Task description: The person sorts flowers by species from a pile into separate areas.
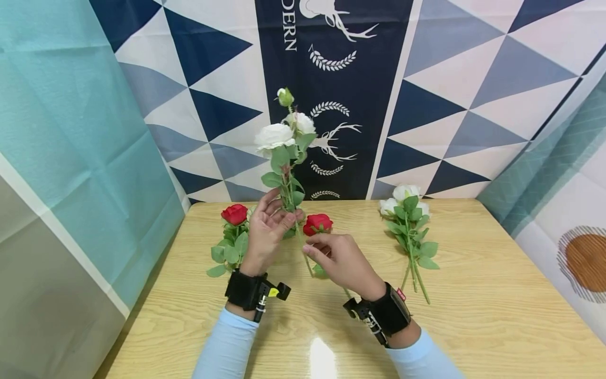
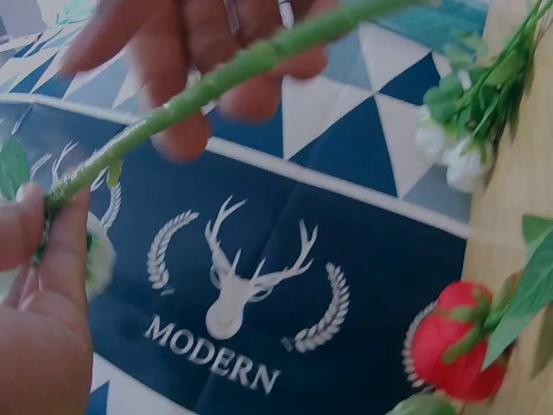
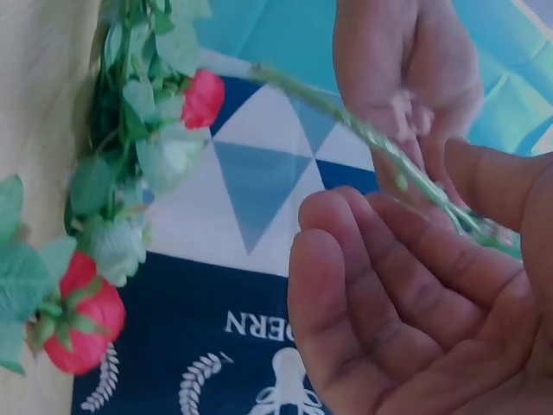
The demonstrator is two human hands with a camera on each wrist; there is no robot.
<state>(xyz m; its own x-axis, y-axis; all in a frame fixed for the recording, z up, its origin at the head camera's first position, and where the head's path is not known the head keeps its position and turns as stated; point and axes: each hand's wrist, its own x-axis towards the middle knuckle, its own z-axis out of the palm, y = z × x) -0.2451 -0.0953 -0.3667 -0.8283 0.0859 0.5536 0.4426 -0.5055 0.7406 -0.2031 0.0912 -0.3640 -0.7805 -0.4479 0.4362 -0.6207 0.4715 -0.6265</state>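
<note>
Above the table (image 1: 303, 316), the left hand (image 1: 267, 229) pinched the white flower (image 1: 280, 158) nearly upright by its stem (image 1: 305, 257), the right hand (image 1: 345, 258), loosely curled, was beside it, touch unclear, and a weak pinch could perhaps let the top-heavy blooms (image 1: 275, 137) tip

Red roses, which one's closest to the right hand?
The red rose just beyond the right hand; the other red rose is farther away, left of the left hand.

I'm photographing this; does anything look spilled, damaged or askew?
Only the backdrop's lettering looks askew: it runs sideways in the head view, not upright. No spill or damage shows on the held white roses or table.
</note>
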